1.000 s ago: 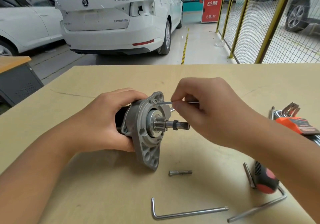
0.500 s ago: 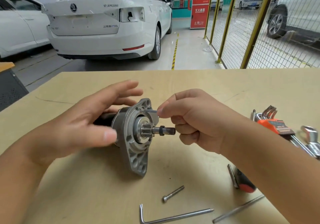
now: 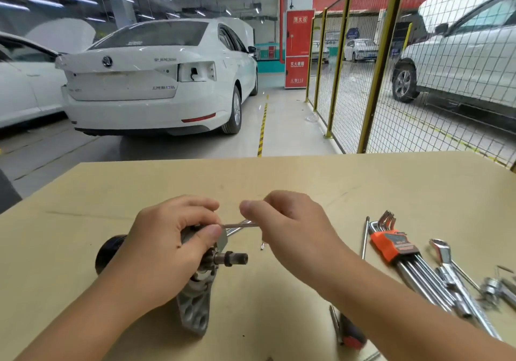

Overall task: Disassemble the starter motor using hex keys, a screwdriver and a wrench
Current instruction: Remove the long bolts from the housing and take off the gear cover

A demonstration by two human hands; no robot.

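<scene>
The starter motor lies on its side on the wooden table, grey flange and pinion shaft pointing right. My left hand grips the housing from above, thumb on the flange's upper edge. My right hand pinches a long thin bolt that sticks out horizontally from the top of the flange. The motor's black rear end shows at the left.
Right of my arms lie a hex key set in an orange holder, a wrench, a thin rod and a red-and-black screwdriver. Beyond the table stand white cars and a yellow mesh fence.
My left hand has closed back onto the motor housing after being open. My right hand has drawn the long bolt further out to the right. The camera has tilted up.
</scene>
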